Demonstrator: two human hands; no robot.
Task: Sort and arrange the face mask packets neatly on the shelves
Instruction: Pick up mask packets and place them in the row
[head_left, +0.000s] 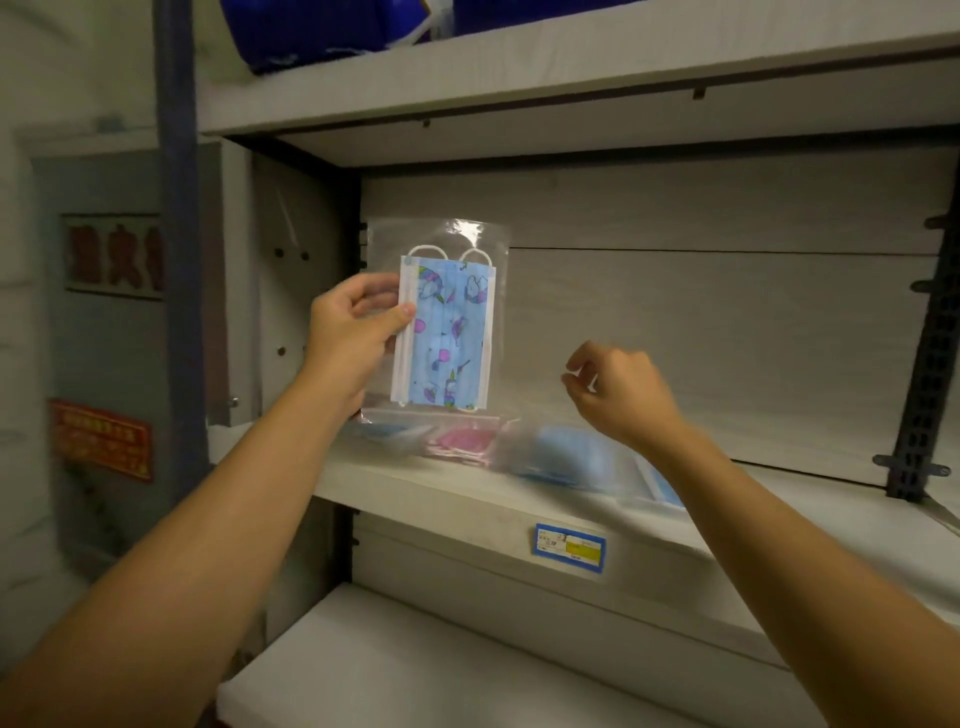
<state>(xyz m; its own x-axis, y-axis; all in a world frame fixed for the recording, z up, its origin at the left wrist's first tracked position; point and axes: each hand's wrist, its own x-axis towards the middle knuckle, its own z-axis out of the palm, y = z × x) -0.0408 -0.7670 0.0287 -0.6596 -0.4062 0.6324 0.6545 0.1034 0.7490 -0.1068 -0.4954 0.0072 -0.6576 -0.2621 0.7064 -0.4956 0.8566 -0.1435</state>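
Left hand pinching upright printed mask packet by its left edge, above middle shelf left end. Right hand loosely curled, holding nothing. Further packets lying along shelf front edge.

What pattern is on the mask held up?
Light blue mask with cartoon unicorn print, head view.

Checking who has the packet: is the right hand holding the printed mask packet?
No, the left hand grips the printed mask packet; the right hand holds nothing.
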